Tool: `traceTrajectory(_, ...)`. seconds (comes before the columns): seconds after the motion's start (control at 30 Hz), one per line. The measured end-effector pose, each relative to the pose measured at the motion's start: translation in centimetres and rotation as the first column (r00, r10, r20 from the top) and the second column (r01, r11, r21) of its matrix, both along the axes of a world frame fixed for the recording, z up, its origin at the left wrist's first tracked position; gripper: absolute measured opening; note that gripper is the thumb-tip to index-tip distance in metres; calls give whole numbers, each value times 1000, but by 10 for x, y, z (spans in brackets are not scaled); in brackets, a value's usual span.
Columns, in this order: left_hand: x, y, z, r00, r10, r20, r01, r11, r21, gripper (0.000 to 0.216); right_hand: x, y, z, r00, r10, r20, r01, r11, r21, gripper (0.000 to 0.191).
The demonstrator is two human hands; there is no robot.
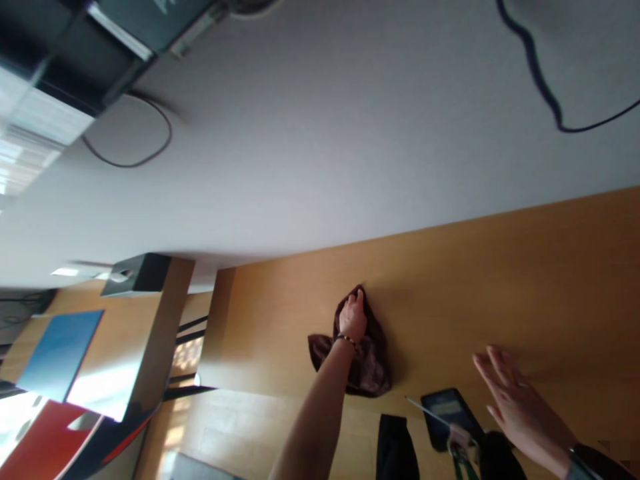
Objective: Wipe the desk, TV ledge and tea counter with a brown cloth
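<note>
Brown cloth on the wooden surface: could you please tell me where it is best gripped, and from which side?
Probably the loose lower flap of the brown cloth, coming from the right over the bare wooden surface. The left hand bunches its top and the forearm crosses its left part, so that slack fold is the free, graspable edge.

Light is moderate and even across the wooden panel (500, 267). Glare burns out the upper-left and lower-left corners. A soft shadow lies beside the cloth (370, 357). Focus is soft throughout; the right hand (520, 407) is slightly blurred.
</note>
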State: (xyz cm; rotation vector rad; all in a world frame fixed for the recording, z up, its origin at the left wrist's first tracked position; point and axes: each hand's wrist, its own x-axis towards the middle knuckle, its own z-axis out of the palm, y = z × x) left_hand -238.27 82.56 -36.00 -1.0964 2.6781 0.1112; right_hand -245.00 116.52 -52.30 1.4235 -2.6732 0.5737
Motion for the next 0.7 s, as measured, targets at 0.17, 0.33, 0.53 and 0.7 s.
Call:
traceTrajectory(0.17, 2, 1, -1, 1000, -6, 3, 6, 1000, 18, 68, 1, 0, 1, 1000, -2, -12, 2, 1000, 27, 60)
traceTrajectory(0.33, -2, -2, -2, 1000, 2, -12, -2, 1000, 5, 70, 0, 0, -2, 1000, 1, -17, 0, 999, 47, 61)
traceTrajectory(0.53, 4, 1, -7, 999, -39, 3, 39, 998, 44, 70, 0, 0, -6, 1000, 7, -26, -6, 999, 49, 62)
traceTrajectory(0.7, -6, -6, -7, 999, -35, -16, 35, 999, 4, 69, 0, 1, -6, 1000, 9, -30, -7, 998, 59, 63)
